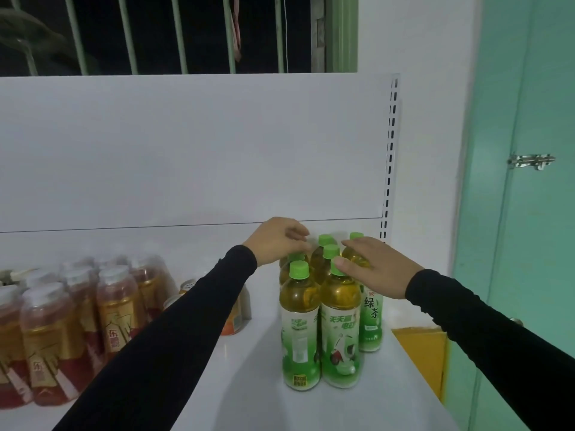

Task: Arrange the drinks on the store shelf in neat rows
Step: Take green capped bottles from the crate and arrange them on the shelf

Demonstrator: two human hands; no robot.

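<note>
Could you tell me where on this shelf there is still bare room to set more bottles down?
Bare shelf lies in front, between the red drink bottles and the green tea bottles, and along the back panel behind both. The right end is crowded, with both hands at the tea bottle tops.

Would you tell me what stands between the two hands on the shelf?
In the head view, green-capped tea bottles stand between the left hand and right hand.

Both arms (in black sleeves) reach forward; the left hand [277, 241] curls its fingers downward, the right hand [378, 269] lies flatter, fingers spread.
</note>
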